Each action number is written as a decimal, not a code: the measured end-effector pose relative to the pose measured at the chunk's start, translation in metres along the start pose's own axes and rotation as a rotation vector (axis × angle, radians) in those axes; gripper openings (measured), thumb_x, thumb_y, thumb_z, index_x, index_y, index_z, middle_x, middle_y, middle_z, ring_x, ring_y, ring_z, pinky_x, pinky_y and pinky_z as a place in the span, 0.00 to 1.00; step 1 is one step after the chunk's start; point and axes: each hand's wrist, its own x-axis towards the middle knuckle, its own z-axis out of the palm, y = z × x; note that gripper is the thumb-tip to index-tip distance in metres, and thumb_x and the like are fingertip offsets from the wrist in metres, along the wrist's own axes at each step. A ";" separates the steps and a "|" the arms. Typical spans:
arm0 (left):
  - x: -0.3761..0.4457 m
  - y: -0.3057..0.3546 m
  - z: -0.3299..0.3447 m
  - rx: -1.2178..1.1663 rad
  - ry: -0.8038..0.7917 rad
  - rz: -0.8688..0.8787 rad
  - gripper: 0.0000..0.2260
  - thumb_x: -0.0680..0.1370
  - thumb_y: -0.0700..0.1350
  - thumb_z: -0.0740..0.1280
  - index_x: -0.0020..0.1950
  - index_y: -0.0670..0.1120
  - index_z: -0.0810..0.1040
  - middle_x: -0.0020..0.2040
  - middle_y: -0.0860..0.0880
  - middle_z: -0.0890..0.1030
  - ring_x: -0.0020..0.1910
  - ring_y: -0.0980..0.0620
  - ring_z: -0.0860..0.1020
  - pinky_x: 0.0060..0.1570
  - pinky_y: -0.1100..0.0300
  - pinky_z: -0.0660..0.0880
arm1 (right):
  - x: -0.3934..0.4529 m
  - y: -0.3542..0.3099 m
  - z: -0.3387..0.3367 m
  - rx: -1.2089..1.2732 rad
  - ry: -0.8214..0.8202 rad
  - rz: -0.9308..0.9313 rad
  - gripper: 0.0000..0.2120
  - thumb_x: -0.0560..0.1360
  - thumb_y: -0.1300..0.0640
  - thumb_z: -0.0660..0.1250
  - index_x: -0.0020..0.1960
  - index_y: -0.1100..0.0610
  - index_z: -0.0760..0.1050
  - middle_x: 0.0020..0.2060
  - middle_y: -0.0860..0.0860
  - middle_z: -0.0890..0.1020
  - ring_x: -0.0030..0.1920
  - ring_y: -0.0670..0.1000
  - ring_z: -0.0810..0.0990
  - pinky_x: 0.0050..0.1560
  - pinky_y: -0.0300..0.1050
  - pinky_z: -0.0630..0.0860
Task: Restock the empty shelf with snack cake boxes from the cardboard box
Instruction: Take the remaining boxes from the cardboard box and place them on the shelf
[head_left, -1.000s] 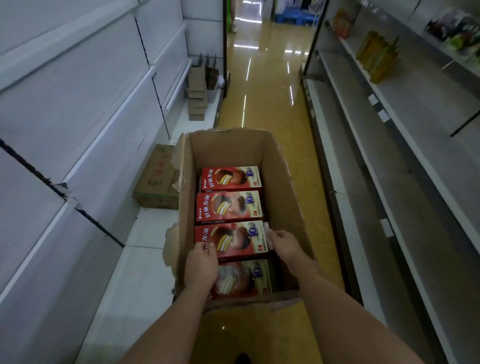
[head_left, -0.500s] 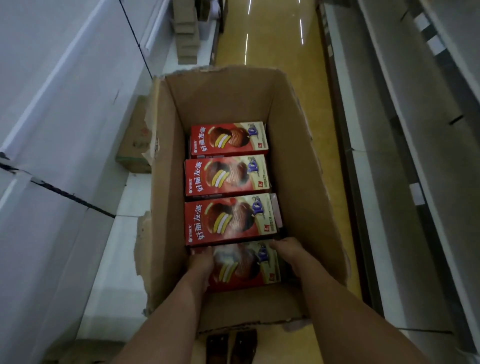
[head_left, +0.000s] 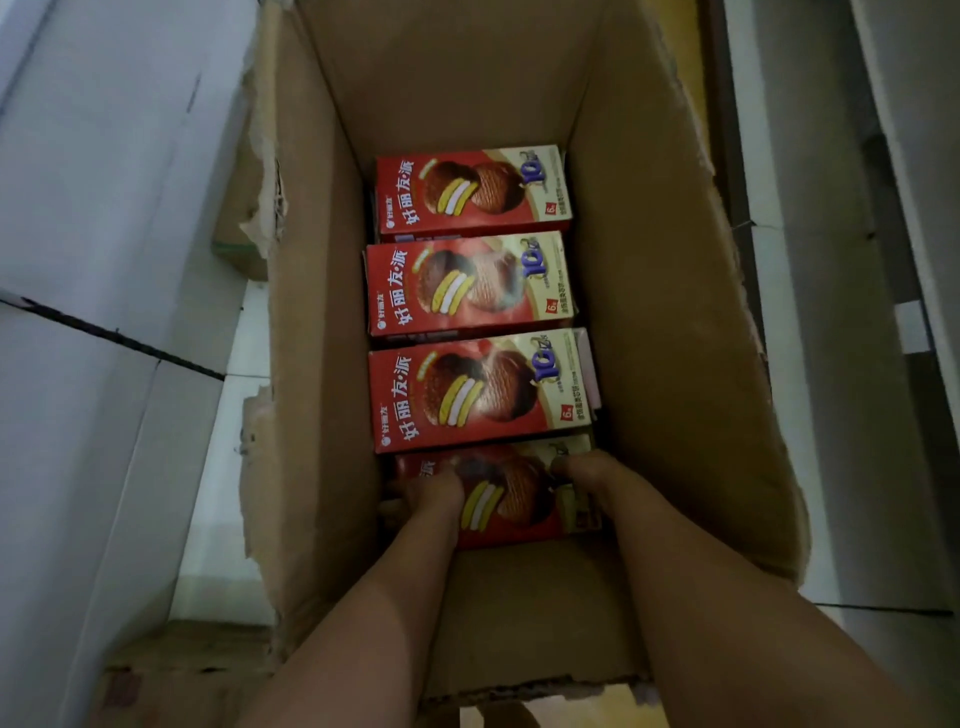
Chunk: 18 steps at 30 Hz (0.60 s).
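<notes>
My left hand (head_left: 434, 491) fingers curl over the left end of the nearest snack cake box (head_left: 511, 499); right hand (head_left: 584, 475) fingers curl over its top right edge. Both hold that box, which sits lowest at the near end of the cardboard box (head_left: 670, 322). Fingertips are hidden down the sides, so I can't tell how deep the hold goes.

Three more snack cake boxes (head_left: 470, 288) lie flat in a row beyond it, touching edge to edge, the closest one overlapping the top of mine.

Risks, as I judge them: my box is wedged under its neighbour and close to the carton wall, so a pull may drag the neighbour or crush a corner. The hold is shallow and the wrap looks slick, so it may slip. The carton rim is torn and could snag my forearms.

The carton stands in a dim aisle: white shelving (head_left: 104, 208) on the left, grey empty shelf (head_left: 831, 260) on the right, and a yellowish floor (head_left: 644, 712) showing below.
</notes>
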 end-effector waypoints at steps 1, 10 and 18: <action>0.005 -0.002 0.002 -0.012 0.002 0.001 0.46 0.69 0.63 0.70 0.77 0.44 0.52 0.74 0.40 0.53 0.72 0.37 0.58 0.69 0.42 0.63 | 0.002 0.001 0.001 -0.009 0.020 0.000 0.19 0.76 0.64 0.65 0.67 0.65 0.71 0.64 0.61 0.75 0.61 0.59 0.75 0.52 0.46 0.73; 0.010 -0.001 -0.004 -0.064 -0.101 0.084 0.50 0.64 0.59 0.77 0.76 0.51 0.51 0.72 0.40 0.62 0.68 0.37 0.66 0.64 0.39 0.69 | 0.007 0.002 0.002 -0.022 0.109 0.037 0.18 0.75 0.63 0.63 0.65 0.62 0.72 0.61 0.61 0.76 0.60 0.61 0.76 0.59 0.52 0.75; -0.021 -0.003 -0.019 0.065 -0.067 0.141 0.48 0.68 0.55 0.75 0.77 0.44 0.48 0.74 0.39 0.58 0.70 0.37 0.62 0.66 0.42 0.67 | -0.014 0.000 -0.001 -0.075 0.222 0.076 0.24 0.72 0.52 0.66 0.66 0.59 0.71 0.61 0.58 0.77 0.59 0.59 0.77 0.59 0.52 0.75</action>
